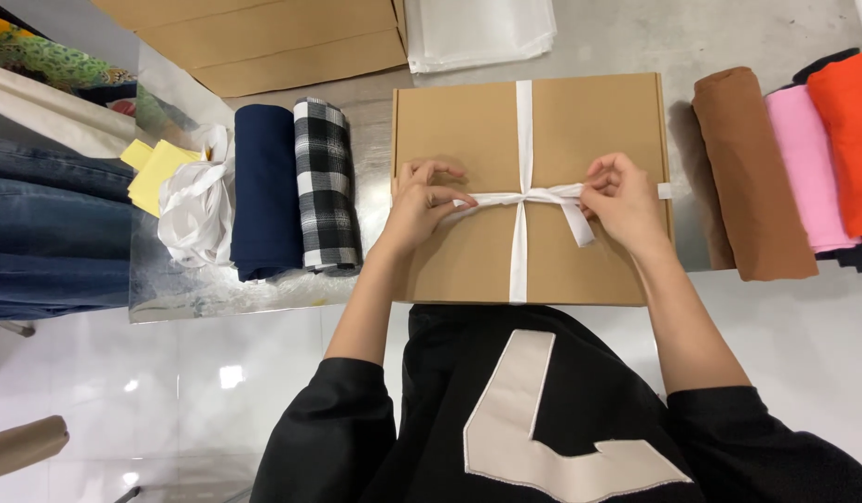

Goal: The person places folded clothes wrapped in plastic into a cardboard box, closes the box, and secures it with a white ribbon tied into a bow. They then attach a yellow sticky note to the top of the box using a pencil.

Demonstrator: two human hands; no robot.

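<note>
a grey table (729, 37) fills the view, and at its near edge, straight in front of the person, lies a flat brown cardboard box (459, 121), closed, with a white ribbon (522, 121) wrapped round it both lengthwise and crosswise so the bands cross near the middle of the lid. left of the box a stack of blue jeans (40, 224) runs off the frame, and above it at the far edge lie flattened brown cardboard sheets (263, 37) with a folded white cloth (478, 33) beside them. right of the box, just beside its edge, sits a rolled brown fabric (752, 177), then a pink roll (808, 168) and an orange roll (850, 130) touching side by side. left of the box stand a navy roll (266, 186) and a black-and-white plaid roll (326, 186), pressed together, with a loose bundle of white ribbon (193, 205) and a yellow piece (156, 172) further left. the left hand (420, 203) pinches the crosswise ribbon just left of the crossing, fingers curled tight on it. the right hand (620, 200) grips the ribbon on the right side, where a short loose tail hangs down over the lid.
</note>
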